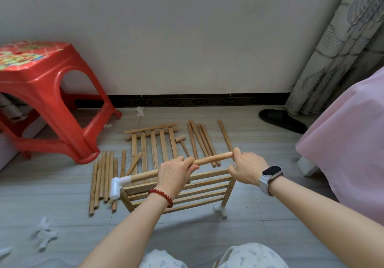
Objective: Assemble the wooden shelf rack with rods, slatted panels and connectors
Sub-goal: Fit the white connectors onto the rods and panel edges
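Observation:
A partly built rack stands on the floor: a slatted panel held between rods. My left hand grips a long wooden rod whose left end sits in a white corner connector. My right hand touches the rod's free right end with a raised finger while its other fingers curl over the panel's upper right corner. A second white connector sits at the foot of the right post. Another slatted panel lies flat behind.
Loose rods lie in a bundle at the left and fanned at the back right. A small wooden mallet lies between them. Spare white connectors are near left. A red stool, black slipper and pink bedding surround.

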